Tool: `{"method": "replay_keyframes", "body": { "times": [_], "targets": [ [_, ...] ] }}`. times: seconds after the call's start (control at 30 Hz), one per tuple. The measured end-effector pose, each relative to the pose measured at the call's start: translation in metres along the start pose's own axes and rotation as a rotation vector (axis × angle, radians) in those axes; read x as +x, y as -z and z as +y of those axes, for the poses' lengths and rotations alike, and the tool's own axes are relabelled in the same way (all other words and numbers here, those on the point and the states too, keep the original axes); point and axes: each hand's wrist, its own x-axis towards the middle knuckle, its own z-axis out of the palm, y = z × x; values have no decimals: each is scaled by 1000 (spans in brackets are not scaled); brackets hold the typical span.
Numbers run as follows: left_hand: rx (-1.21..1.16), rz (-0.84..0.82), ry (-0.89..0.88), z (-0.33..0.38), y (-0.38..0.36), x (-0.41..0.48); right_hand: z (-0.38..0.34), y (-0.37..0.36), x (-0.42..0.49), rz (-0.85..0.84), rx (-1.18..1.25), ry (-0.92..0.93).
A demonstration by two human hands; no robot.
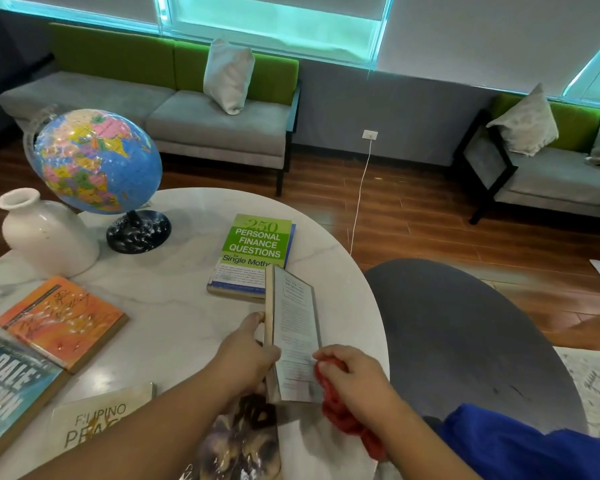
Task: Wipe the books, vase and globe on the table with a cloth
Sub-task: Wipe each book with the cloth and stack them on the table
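Left grip (246, 355) pinches the tilted book (295, 327), held on edge over the table (174, 306); right grip (357, 375) bunches the cloth (343, 420) against its cover. Advisable: steady the spine, wipe lengthwise with light pressure.

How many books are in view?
6. Green book mid-table; orange book, Dale Brown book left; Filipino book near edge; dark book beneath the forearms; held book in the left hand. Blue edge under the green may be another.

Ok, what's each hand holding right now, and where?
The left hand grips the tilted grey book by its long edge, near the bottom; the right hand bunches the red cloth against that book's cover.
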Motion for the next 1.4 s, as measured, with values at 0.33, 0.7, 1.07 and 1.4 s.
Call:
{"method": "replay_keyframes", "body": {
  "times": [0.33,0.7,1.07,1.4],
  "targets": [
    [-9,-30,-52,29,-19,-1,-24,-8,-13,125,-918,369],
    [-351,-395,293,-4,-13,2,-42,29,-15,437,-8,189],
    [-505,-138,-62,18,35,19,-63,12,18,301,38,232],
    [-181,191,-100,25,107,111,-101,-45,109,136,35,-39]
  ]
}}
